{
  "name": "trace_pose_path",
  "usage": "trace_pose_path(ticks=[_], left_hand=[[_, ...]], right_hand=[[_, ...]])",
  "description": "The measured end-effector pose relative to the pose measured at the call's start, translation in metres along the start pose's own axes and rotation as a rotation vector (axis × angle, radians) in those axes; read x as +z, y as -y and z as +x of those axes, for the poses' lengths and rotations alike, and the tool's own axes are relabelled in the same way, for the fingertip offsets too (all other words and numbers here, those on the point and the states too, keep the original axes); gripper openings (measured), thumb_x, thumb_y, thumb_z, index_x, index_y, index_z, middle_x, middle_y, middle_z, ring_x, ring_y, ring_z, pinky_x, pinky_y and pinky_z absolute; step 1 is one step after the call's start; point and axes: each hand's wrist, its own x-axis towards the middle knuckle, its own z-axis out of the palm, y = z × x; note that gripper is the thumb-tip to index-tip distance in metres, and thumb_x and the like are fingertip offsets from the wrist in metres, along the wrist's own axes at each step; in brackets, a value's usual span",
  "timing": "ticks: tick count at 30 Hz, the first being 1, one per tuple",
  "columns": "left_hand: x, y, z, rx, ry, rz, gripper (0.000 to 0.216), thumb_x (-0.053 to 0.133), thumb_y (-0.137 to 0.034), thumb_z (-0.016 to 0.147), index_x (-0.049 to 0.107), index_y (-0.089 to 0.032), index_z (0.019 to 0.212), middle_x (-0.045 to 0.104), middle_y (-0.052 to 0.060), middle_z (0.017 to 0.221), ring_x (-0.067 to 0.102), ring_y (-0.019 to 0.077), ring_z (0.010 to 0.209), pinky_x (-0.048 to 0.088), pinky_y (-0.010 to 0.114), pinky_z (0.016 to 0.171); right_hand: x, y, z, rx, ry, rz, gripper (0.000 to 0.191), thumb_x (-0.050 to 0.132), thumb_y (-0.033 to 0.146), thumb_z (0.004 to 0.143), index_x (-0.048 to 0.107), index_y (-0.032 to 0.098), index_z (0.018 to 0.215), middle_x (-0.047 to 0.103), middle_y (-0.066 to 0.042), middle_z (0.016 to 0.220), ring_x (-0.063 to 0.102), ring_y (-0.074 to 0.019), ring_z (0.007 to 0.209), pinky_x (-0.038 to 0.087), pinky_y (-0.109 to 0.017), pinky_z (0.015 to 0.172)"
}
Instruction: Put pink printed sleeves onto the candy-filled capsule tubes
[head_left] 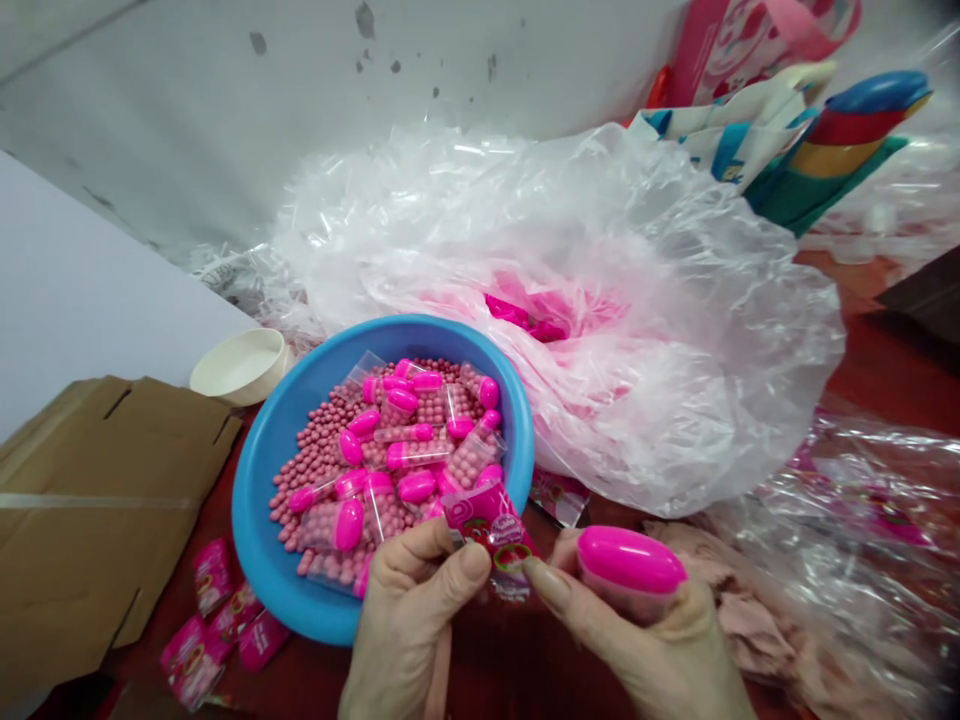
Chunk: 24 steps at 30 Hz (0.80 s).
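My left hand [420, 600] pinches a small printed pink wrapper [491, 530] with a fruit picture between thumb and fingers. At the wrapper's right edge are the thumb and fingertips of my right hand [630, 630]. That hand also holds a clear container with a bright pink cap [631, 560] in its curled fingers; its lower part is hidden. Just behind my hands stands a blue basin [255, 560]. Inside lie many small pink beads [319, 440] and several bead-filled clear containers with pink caps [416, 455].
A big translucent plastic bag [712, 380] with pink pieces inside lies behind the basin. A cardboard box [97, 520] and several pink packets [191, 655] are at left, a cream bowl [240, 365] behind. Crumpled cloth [750, 620] and clear plastic [870, 530] lie at right.
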Motion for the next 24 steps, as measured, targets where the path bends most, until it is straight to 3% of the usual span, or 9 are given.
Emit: trace_pose_path(ticks=[4, 7, 10, 17, 21, 24], left_hand=[[-0.001, -0.003, 0.006, 0.055, -0.048, -0.034, 0.02, 0.09, -0.022, 0.049, 0.073, -0.016, 0.056, 0.067, -0.002, 0.05, 0.053, 0.0067, 0.045, 0.042, 0.015, 0.045], [-0.001, -0.005, 0.01, 0.089, -0.082, -0.048, 0.018, 0.088, -0.022, 0.054, 0.073, -0.016, 0.06, 0.067, -0.002, 0.051, 0.053, 0.0075, 0.043, 0.044, 0.016, 0.044], [0.0, -0.004, 0.011, 0.094, -0.087, -0.053, 0.014, 0.086, -0.02, 0.057, 0.074, -0.015, 0.063, 0.07, 0.0, 0.055, 0.056, 0.01, 0.044, 0.045, 0.019, 0.042], [0.011, 0.001, 0.003, 0.102, -0.049, -0.105, 0.022, 0.091, -0.024, 0.047, 0.077, -0.017, 0.063, 0.075, 0.0, 0.059, 0.062, 0.008, 0.047, 0.049, 0.013, 0.048], [0.012, 0.007, -0.002, 0.124, -0.014, -0.055, 0.016, 0.088, -0.023, 0.054, 0.079, -0.018, 0.066, 0.077, 0.003, 0.064, 0.069, 0.0143, 0.055, 0.055, 0.02, 0.06], [0.012, 0.009, -0.004, 0.127, -0.06, -0.071, 0.015, 0.089, -0.022, 0.051, 0.077, -0.019, 0.06, 0.076, 0.002, 0.06, 0.068, 0.0139, 0.054, 0.056, 0.02, 0.062]], right_hand=[[0.003, -0.007, 0.0, -0.216, -0.043, 0.071, 0.008, 0.082, 0.026, 0.059, 0.074, 0.025, 0.059, 0.064, 0.006, 0.051, 0.055, -0.0069, 0.044, 0.046, -0.011, 0.046], [0.007, -0.014, -0.003, -0.352, -0.017, 0.043, 0.024, 0.084, 0.021, 0.056, 0.078, 0.032, 0.076, 0.073, 0.006, 0.061, 0.065, -0.0109, 0.051, 0.055, -0.015, 0.055], [0.013, -0.019, -0.003, -0.479, -0.088, -0.058, 0.019, 0.08, 0.021, 0.062, 0.078, 0.028, 0.08, 0.076, 0.002, 0.069, 0.068, -0.0157, 0.055, 0.06, -0.023, 0.061], [0.018, -0.019, 0.001, -0.494, -0.13, 0.045, 0.012, 0.076, 0.016, 0.067, 0.077, 0.026, 0.073, 0.074, 0.003, 0.064, 0.067, -0.0134, 0.051, 0.056, -0.018, 0.053], [0.017, -0.022, -0.001, -0.574, -0.22, -0.003, 0.018, 0.073, 0.012, 0.069, 0.076, 0.028, 0.077, 0.073, 0.005, 0.067, 0.065, -0.011, 0.054, 0.053, -0.017, 0.055], [0.015, -0.023, 0.0, -0.625, -0.272, -0.062, 0.018, 0.072, 0.012, 0.071, 0.075, 0.028, 0.078, 0.073, 0.005, 0.068, 0.064, -0.0103, 0.057, 0.052, -0.017, 0.058]])
